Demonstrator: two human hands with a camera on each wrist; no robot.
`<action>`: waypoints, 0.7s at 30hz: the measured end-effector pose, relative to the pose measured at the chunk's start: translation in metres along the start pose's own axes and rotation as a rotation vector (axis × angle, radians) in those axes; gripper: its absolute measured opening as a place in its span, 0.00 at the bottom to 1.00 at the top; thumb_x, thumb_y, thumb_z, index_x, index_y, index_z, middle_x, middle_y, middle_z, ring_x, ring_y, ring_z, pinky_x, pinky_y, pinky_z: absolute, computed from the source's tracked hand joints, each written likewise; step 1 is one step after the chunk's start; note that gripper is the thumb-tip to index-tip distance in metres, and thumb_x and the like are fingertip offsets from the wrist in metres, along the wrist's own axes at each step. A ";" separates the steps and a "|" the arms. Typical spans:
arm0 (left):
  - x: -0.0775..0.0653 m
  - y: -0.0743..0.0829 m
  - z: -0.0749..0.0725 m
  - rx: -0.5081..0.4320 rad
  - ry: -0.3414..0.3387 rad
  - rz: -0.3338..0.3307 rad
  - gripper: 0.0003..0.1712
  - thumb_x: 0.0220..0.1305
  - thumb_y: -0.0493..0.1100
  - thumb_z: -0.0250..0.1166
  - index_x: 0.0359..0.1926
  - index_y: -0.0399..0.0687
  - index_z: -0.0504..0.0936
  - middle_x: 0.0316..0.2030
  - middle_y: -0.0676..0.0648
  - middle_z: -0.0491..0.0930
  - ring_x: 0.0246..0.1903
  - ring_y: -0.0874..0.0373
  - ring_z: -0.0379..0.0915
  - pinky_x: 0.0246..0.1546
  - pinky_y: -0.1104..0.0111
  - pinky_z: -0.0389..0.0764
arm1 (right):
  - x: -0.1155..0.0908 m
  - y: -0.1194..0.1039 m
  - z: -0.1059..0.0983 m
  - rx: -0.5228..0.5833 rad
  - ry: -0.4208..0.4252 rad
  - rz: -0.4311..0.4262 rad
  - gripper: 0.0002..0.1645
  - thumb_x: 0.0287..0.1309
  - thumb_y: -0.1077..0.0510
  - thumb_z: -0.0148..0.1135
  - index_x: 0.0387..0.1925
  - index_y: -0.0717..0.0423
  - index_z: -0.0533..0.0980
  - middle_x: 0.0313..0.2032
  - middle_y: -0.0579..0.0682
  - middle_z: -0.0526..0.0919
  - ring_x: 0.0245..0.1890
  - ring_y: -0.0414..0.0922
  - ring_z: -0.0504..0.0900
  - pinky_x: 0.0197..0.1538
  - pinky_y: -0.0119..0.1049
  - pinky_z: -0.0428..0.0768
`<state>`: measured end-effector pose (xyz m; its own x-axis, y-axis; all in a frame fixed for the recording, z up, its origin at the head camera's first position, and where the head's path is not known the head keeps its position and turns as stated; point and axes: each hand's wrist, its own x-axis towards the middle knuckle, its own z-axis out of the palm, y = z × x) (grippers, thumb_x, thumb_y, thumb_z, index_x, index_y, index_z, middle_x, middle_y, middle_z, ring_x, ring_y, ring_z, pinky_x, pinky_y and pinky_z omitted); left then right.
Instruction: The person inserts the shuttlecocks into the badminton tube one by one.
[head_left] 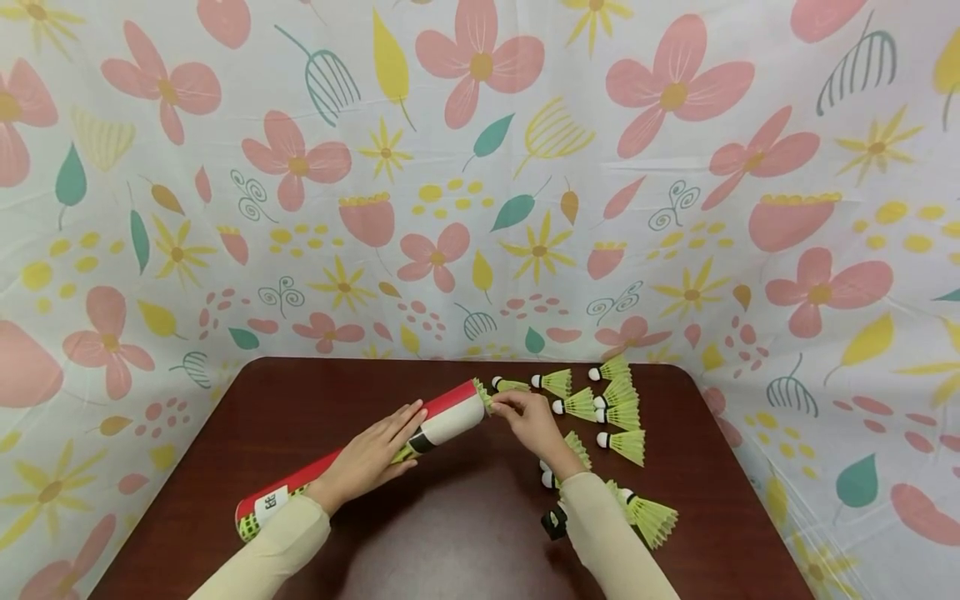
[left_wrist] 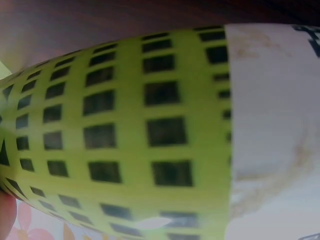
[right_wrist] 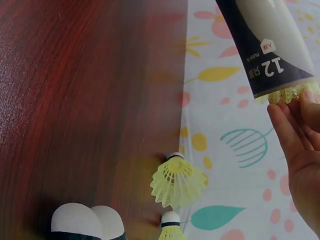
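A long red, white and green shuttlecock tube [head_left: 453, 419] is held slantwise over the table, its far right end raised. My left hand [head_left: 367, 457] grips it around the middle, fingers over the top and thumb below. The tube's green grid pattern [left_wrist: 165, 125] fills the left wrist view. At the raised end, my right hand [head_left: 534, 423] pinches the frilly yellow skirt of a shuttlecock [head_left: 482, 395]. In the right wrist view that skirt [right_wrist: 286, 95] pokes out of the tube's mouth; the cork is hidden inside.
Several yellow shuttlecocks [head_left: 626, 446] with white corks lie on the right of the dark red table [head_left: 450, 542], some under my right forearm. A small black object [head_left: 554, 523] sits beside that forearm. A flowered cloth [head_left: 480, 208] hangs behind the table.
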<state>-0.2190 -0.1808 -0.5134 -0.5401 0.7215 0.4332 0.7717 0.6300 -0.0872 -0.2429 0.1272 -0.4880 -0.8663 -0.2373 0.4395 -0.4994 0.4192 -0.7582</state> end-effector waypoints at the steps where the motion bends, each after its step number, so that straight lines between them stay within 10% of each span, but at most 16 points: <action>1: 0.000 0.000 0.000 0.000 -0.001 0.000 0.57 0.51 0.51 0.75 0.75 0.43 0.51 0.72 0.41 0.55 0.68 0.50 0.58 0.60 0.58 0.70 | 0.000 -0.001 0.000 -0.003 -0.005 0.000 0.08 0.58 0.63 0.64 0.39 0.56 0.85 0.34 0.50 0.87 0.32 0.47 0.85 0.34 0.35 0.81; 21: -0.008 0.003 0.003 0.017 0.006 0.034 0.54 0.54 0.52 0.73 0.74 0.41 0.54 0.72 0.41 0.56 0.67 0.50 0.59 0.61 0.59 0.69 | 0.000 0.002 0.006 -0.113 -0.181 -0.088 0.09 0.58 0.69 0.62 0.36 0.56 0.84 0.36 0.50 0.87 0.34 0.43 0.83 0.37 0.33 0.81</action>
<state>-0.2133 -0.1835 -0.5194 -0.5115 0.7411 0.4349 0.7837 0.6099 -0.1177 -0.2437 0.1233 -0.4926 -0.8114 -0.4263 0.3998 -0.5779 0.4828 -0.6579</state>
